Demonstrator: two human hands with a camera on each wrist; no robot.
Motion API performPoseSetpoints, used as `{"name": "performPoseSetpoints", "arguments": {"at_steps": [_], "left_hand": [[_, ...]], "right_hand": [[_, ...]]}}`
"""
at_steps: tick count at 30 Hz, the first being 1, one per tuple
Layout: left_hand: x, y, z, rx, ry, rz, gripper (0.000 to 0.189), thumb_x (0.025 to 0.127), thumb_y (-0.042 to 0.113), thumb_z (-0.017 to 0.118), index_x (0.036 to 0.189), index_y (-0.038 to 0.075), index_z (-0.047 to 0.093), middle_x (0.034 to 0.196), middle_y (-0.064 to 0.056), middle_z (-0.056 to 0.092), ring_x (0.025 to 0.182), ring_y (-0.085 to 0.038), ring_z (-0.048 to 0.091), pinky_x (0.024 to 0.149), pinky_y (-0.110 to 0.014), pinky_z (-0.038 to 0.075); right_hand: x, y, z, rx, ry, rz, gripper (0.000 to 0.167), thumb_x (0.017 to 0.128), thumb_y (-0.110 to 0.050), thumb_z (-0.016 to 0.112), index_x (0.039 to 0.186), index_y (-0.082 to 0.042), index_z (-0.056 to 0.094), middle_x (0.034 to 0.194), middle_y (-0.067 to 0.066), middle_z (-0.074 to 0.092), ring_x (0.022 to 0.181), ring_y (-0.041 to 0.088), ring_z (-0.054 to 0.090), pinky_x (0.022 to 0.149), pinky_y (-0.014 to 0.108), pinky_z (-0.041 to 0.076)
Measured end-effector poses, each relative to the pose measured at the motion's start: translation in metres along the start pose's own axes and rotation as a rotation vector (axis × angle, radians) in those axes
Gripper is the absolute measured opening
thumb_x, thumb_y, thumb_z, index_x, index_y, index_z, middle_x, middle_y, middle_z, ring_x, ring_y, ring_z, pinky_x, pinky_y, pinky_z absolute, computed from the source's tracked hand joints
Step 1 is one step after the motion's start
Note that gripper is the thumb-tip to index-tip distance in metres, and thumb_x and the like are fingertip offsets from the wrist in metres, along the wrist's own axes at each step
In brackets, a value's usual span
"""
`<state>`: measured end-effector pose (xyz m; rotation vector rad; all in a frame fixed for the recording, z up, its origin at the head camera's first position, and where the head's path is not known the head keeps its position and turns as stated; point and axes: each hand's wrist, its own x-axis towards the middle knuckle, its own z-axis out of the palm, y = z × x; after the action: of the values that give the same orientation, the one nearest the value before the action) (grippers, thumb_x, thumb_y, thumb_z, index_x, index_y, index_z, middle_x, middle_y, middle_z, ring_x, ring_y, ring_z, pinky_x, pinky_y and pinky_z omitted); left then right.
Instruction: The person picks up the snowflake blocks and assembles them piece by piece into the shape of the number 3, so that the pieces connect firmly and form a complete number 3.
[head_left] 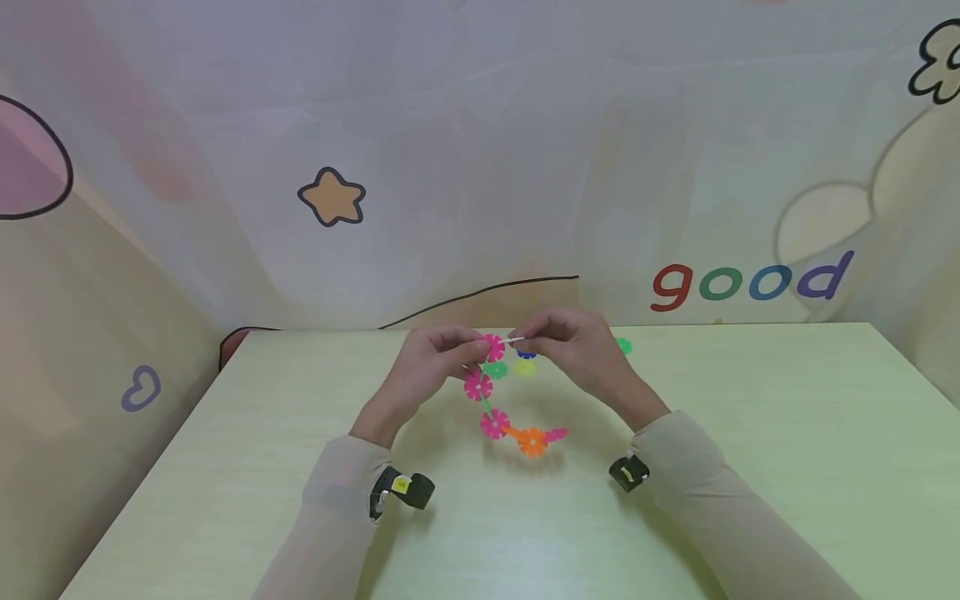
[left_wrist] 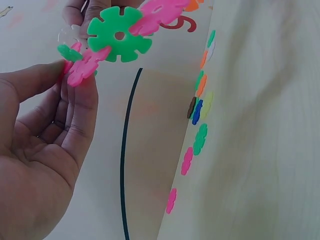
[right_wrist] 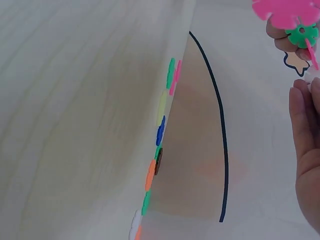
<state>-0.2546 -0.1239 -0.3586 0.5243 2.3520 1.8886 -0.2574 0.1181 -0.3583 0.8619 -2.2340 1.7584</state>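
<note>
A chain of plastic snowflake discs hangs from my left hand (head_left: 423,367), whose thumb and fingers pinch its top pink disc (head_left: 493,347). Below come another pink disc (head_left: 478,386), an edge-on green one (head_left: 486,406), a pink one (head_left: 495,424), an orange one (head_left: 532,442) and an edge-on pink one (head_left: 557,435). My right hand (head_left: 581,354) pinches a whitish clear disc (head_left: 513,339) edge-on, right at the top pink disc. Whether their slots interlock I cannot tell. The left wrist view shows a green disc (left_wrist: 119,35) of the chain close up.
Loose discs lie toward the table's back edge: a green one (head_left: 497,370), a yellow one (head_left: 526,367), a blue one (head_left: 527,353) partly hidden, and a green one (head_left: 625,345) beyond my right hand. A printed cloth (head_left: 480,167) hangs behind the table (head_left: 225,467).
</note>
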Motion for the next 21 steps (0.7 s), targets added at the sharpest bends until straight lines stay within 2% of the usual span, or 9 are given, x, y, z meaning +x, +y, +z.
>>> {"name": "performPoseSetpoints", "arguments": {"at_steps": [9, 15, 21], "left_hand": [[-0.0022, 0.0031, -0.0012, 0.020, -0.048, 0.032, 0.018, 0.102, 0.013, 0.073, 0.112, -0.001, 0.078, 0.098, -0.013, 0.076, 0.083, -0.023, 0.072, 0.081, -0.034, 0.063], [-0.0028, 0.0035, 0.0001, 0.027, -0.048, 0.056, 0.017, 0.102, 0.012, 0.073, 0.111, -0.002, 0.078, 0.095, -0.009, 0.076, 0.080, -0.024, 0.071, 0.079, -0.034, 0.063], [-0.0031, 0.0022, 0.0020, 0.021, -0.036, 0.045, 0.018, 0.102, 0.014, 0.073, 0.109, -0.001, 0.078, 0.093, -0.008, 0.076, 0.080, -0.024, 0.072, 0.080, -0.035, 0.063]], "right_hand": [[-0.0011, -0.0019, 0.0018, -0.020, 0.006, -0.016, 0.012, 0.090, 0.009, 0.079, 0.096, -0.001, 0.080, 0.096, 0.010, 0.079, 0.092, 0.023, 0.078, 0.084, 0.029, 0.062], [-0.0016, -0.0015, 0.0045, -0.032, 0.010, -0.048, 0.014, 0.089, 0.013, 0.078, 0.095, 0.000, 0.080, 0.094, 0.011, 0.079, 0.090, 0.028, 0.078, 0.084, 0.029, 0.062], [-0.0027, -0.0018, 0.0046, -0.031, 0.005, -0.045, 0.014, 0.090, 0.013, 0.077, 0.097, 0.002, 0.079, 0.095, 0.011, 0.079, 0.091, 0.037, 0.077, 0.085, 0.030, 0.063]]}}
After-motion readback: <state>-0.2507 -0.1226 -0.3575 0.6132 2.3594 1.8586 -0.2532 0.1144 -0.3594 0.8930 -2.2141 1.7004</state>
